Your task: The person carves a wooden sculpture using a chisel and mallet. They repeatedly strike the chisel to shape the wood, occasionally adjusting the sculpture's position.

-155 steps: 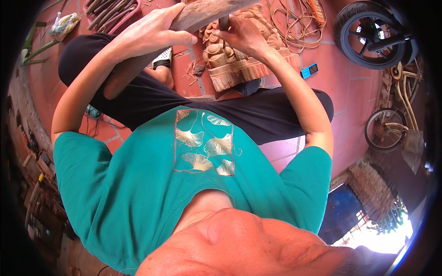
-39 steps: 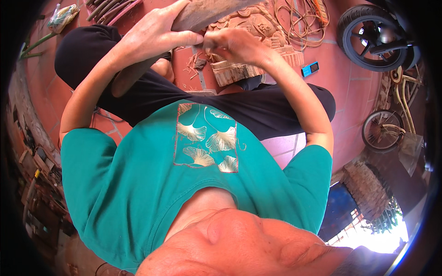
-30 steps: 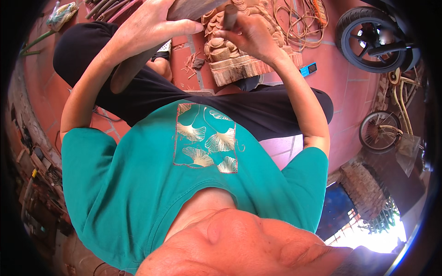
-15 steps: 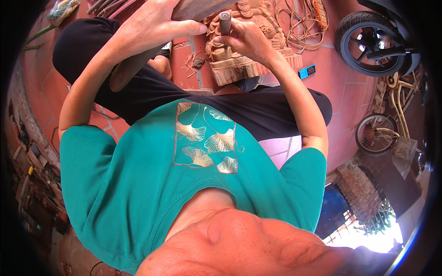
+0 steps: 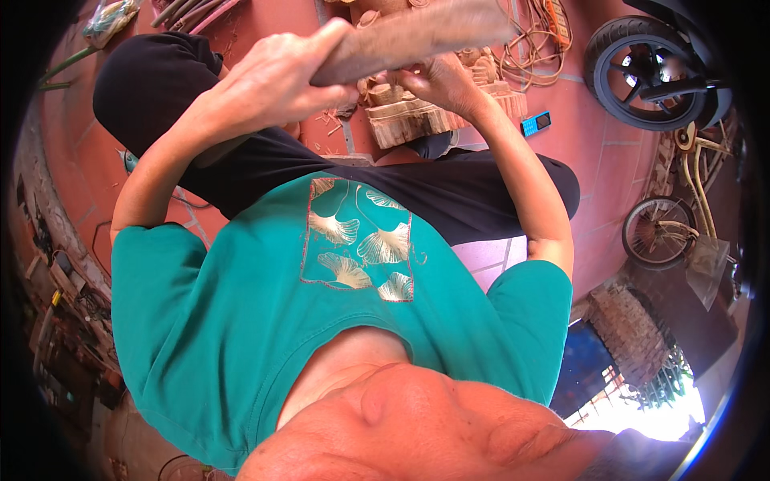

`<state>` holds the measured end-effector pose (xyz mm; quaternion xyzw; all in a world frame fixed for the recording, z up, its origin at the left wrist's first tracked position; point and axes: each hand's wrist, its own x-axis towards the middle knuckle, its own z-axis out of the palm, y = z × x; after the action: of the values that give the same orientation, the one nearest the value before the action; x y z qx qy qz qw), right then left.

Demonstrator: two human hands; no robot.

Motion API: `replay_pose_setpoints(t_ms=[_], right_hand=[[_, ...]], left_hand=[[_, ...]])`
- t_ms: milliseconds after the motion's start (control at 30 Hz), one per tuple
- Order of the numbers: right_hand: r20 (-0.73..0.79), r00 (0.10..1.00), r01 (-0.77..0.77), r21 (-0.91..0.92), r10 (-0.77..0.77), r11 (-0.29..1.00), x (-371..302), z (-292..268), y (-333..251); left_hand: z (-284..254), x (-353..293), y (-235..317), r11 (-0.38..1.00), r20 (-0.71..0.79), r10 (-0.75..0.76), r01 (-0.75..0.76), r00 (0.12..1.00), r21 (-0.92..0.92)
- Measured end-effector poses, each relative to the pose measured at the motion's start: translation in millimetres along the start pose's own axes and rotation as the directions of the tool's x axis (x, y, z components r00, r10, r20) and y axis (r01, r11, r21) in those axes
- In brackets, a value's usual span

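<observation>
My left hand (image 5: 281,84) is wrapped round a long, flat wooden mallet (image 5: 417,36), blurred by motion and stretching across to above my right hand. My right hand (image 5: 453,86) is closed, just past the mallet. The chisel in it, plain a moment ago, is now mostly covered by the mallet. Under both hands stands a carved wooden figure (image 5: 413,120) on a rough base, between my legs. The mallet and my hands hide much of its carving.
Wood chips (image 5: 330,122) lie on the red tiles beside the carving. To its right are a blue mobile phone (image 5: 536,123), a coiled cable (image 5: 533,68) and an orange power strip (image 5: 557,22). A motorbike wheel (image 5: 642,72) and a bicycle (image 5: 659,232) stand farther right.
My left hand has swung the mallet to the right, over the chisel's end. My right hand stays near the same place above the carving.
</observation>
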<state>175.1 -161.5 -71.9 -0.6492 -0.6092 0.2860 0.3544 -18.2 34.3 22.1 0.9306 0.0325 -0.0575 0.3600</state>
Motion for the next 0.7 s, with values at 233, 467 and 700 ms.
replay_pose_setpoints(t_ms=[233, 467, 700], right_hand=[[0.011, 0.988, -0.157, -0.007, 0.157, 0.988, 0, -4, -5], [-0.025, 0.985, -0.168, 0.055, 0.169, 0.984, -4, 0, 4], [0.005, 0.997, -0.075, -0.037, 0.075, 0.996, -4, 6, -3]], left_hand=[[-11, -3, 17, 0.988, -0.093, -0.005, -0.009, 0.996, -0.155], [14, -5, 6, 0.994, -0.102, -0.005, 0.016, 0.995, 0.108], [14, -3, -6, 0.994, -0.074, -0.03, 0.022, 0.997, -0.107]])
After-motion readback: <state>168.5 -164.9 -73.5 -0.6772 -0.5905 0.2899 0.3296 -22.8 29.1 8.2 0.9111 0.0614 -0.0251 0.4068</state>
